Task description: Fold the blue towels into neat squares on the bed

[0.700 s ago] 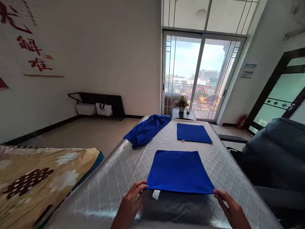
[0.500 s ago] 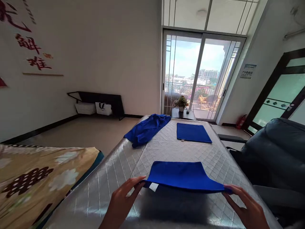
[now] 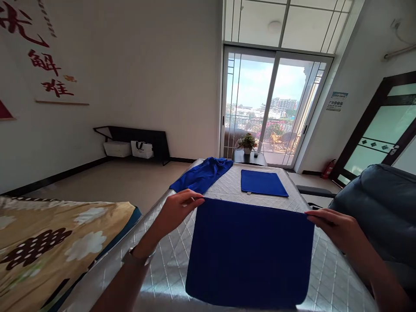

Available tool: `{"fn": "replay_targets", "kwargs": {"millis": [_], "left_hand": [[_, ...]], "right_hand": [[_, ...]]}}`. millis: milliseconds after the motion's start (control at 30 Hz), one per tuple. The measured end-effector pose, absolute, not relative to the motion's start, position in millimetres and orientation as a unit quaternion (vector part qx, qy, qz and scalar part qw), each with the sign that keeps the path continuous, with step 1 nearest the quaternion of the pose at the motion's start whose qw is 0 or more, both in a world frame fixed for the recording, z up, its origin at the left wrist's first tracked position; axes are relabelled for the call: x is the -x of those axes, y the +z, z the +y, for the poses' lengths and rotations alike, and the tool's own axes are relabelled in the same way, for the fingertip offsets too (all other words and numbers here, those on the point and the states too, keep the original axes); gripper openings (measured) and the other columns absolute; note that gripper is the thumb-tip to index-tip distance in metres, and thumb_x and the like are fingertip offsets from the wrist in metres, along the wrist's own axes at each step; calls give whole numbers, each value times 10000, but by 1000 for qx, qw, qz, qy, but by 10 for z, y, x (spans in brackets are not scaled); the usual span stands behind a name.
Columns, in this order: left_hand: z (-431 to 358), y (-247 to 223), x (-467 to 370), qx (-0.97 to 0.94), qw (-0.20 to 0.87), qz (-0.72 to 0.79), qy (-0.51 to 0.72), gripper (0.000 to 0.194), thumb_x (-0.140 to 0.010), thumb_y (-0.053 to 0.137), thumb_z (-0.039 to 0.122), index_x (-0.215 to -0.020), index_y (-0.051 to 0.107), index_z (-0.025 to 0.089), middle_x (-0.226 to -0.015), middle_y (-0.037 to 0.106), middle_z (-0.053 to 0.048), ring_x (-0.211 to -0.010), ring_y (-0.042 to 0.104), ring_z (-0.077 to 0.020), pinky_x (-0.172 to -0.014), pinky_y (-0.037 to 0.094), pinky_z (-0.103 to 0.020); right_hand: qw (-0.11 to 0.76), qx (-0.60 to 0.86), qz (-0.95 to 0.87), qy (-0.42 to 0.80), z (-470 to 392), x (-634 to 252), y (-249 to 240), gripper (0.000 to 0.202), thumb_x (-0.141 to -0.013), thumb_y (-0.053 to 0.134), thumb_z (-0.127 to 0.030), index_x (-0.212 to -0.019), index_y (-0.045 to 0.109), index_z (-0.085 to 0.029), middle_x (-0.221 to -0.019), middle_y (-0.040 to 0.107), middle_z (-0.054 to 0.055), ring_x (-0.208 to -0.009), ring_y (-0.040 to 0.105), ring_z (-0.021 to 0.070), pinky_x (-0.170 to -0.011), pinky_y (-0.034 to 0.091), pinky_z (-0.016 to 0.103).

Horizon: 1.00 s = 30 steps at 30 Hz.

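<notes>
A dark blue rectangular cloth (image 3: 250, 253) hangs almost upright over the near part of the silvery quilted surface (image 3: 169, 247). Its upper left corner is pinched by my left hand (image 3: 175, 212), and my right hand (image 3: 338, 225) pinches the upper right corner. Farther back, a flat blue rectangle (image 3: 264, 183) with a small tag on its near edge lies on the surface. To its left is a crumpled blue garment (image 3: 208, 173), close behind my left hand.
A patterned blanket (image 3: 87, 234) lies at the left. A dark leather chair (image 3: 380, 208) stands at the right. Beyond the surface are a small table (image 3: 250, 158) with a potted plant (image 3: 248, 142), and glass doors. A black rack (image 3: 139, 134) leans by the wall.
Both hands have risen with the blue cloth, which has gone from draping low across the surface to hanging upright by its top edge. Its white tag no longer shows.
</notes>
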<state>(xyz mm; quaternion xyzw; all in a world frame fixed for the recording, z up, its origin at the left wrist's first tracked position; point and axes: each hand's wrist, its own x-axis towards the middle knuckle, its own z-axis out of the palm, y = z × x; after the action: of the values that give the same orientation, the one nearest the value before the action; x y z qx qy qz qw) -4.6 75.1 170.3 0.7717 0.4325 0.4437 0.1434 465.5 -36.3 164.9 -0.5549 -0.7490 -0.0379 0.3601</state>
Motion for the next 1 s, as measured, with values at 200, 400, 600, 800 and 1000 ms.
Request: {"fn": "replay_targets", "kwargs": {"millis": [200,400,600,800,1000], "left_hand": [[1475,1888,-202,-752,201,445,443,457,-795,679,638,-895,764,200,-552,631,31,-489,580,-140,-529,478,-254],[1323,1994,-257,-658,307,406,555,505,-728,758,620,-977,721,183,-755,754,-32,-679,720,-206,-672,591,-323],[827,1013,-127,-624,409,457,484,460,-779,674,626,-910,738,190,-820,787,-56,-775,754,-250,-749,606,-355],[495,-153,-124,-622,373,602,334,484,-736,601,663,-769,718,194,-683,756,-40,-674,728,-257,-639,541,-314],[327,-188,-106,-645,308,627,310,346,-850,504,505,-989,678,240,-733,771,1,-690,741,-223,-699,531,-291]], "right_hand": [[368,573,-732,-18,384,-4706,1813,503,-906,550,-676,-1010,782,-243,-774,762,22,-604,690,172,-611,550,289],[460,565,-682,-71,314,-4661,1873,441,-918,577,-623,-1087,752,-255,-928,768,45,-751,733,202,-704,578,313],[452,571,-680,90,-20,-4513,776,394,-899,612,-608,-1014,762,-263,-1095,741,72,-838,726,207,-777,611,342],[393,621,-644,213,-223,-4273,-469,500,-878,540,-697,-879,774,-255,-969,744,83,-731,713,203,-703,597,320],[370,622,-662,196,-392,-4235,-580,368,-950,486,-515,-983,771,-285,-1032,744,70,-801,718,211,-759,588,319]]}}
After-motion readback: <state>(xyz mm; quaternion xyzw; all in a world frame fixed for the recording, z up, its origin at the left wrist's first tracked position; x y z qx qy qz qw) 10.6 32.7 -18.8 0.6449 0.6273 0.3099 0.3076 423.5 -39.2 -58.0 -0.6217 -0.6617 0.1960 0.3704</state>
